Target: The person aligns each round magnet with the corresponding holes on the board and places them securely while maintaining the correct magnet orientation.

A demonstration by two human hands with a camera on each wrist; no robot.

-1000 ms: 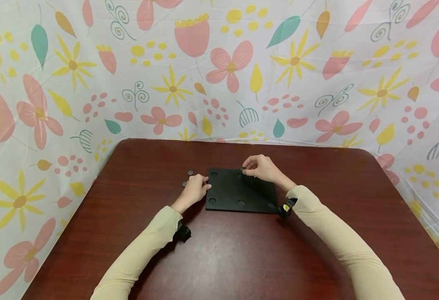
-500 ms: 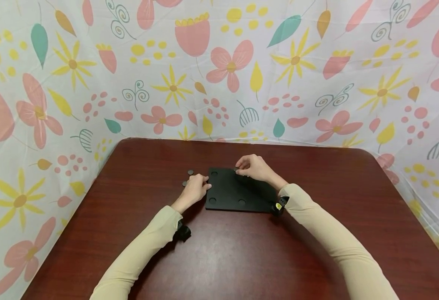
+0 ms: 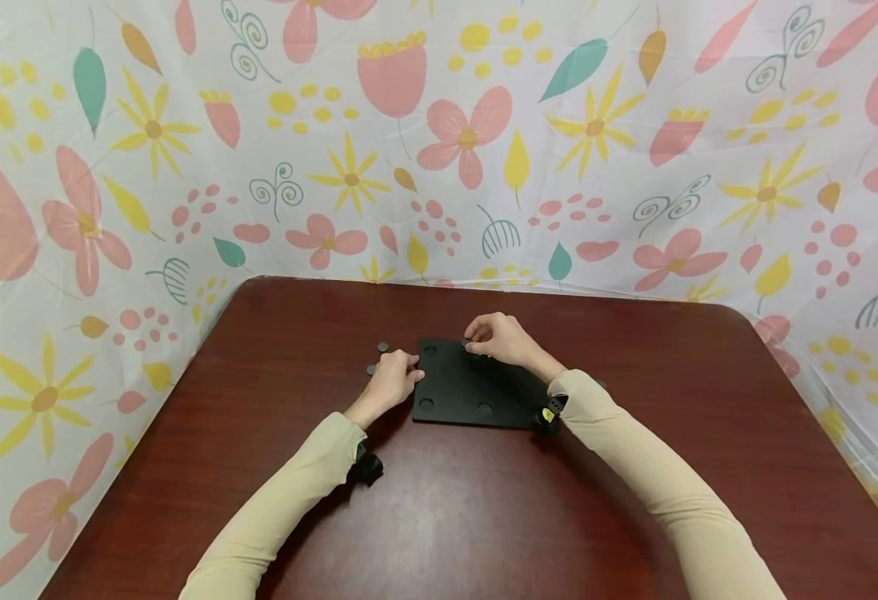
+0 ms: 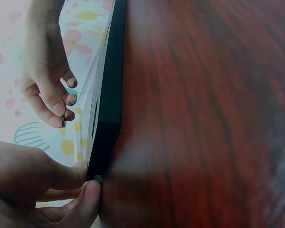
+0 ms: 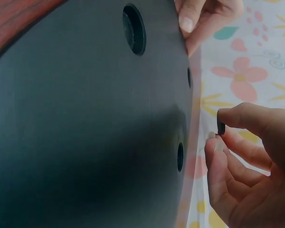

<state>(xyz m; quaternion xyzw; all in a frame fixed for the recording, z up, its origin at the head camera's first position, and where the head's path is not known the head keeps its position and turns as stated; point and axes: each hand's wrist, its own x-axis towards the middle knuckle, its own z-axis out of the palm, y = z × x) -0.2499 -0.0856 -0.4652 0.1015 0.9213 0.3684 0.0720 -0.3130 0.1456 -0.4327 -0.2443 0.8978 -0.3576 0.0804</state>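
Note:
A black rectangular board [image 3: 446, 385] with round recesses lies on the table. My left hand [image 3: 390, 379] holds its left edge, thumb on top and a fingertip against the side in the left wrist view. Between thumb and fingertips my right hand [image 3: 508, 340] pinches a small dark disc [image 5: 221, 122], over the board's far edge. In the right wrist view the disc is on edge, apart from the board, near a round recess [image 5: 180, 157] that looks unfilled. A larger-looking recess [image 5: 134, 29] appears nearer that camera. The right forearm hides the board's right end in the head view.
Two small dark discs, a far one [image 3: 383, 347] and a nearer one [image 3: 371, 369], lie on the brown table [image 3: 439, 508] beside the left hand. A bit of something small and grey [image 3: 601, 384] shows behind the right sleeve. A flowered cloth [image 3: 439, 167] hangs behind the table.
My right hand has moved a little left along the board's far edge, carrying the disc. The left hand keeps its place on the board. The head view has shifted slightly.

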